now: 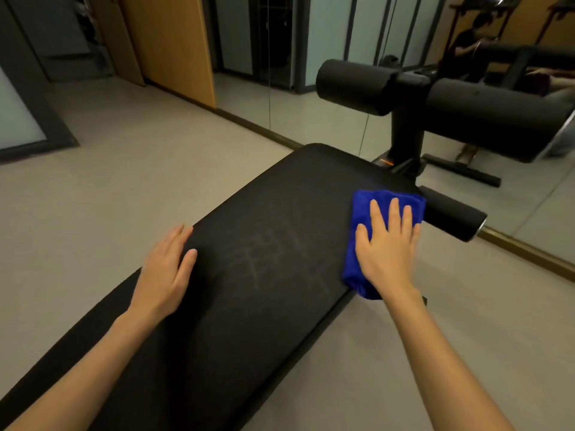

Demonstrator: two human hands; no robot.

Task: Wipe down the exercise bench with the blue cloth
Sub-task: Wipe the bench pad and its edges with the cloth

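The black padded exercise bench [267, 219] runs from the bottom left up toward the middle right, with faint pale smudges near its centre. A folded blue cloth [361, 209] lies on the bench's right edge near its far end. My right hand [389, 244] presses flat on the cloth with its fingers straight and spread. My left hand [168, 269] rests flat on the bench's left edge, fingers straight, holding nothing.
Black foam leg rollers [351, 85] stand on a post beyond the bench's far end, with a smaller roller [451, 213] just right of the cloth. A mirror wall [342, 32] lines the back; a person's reflection shows in it. Grey floor surrounds the bench.
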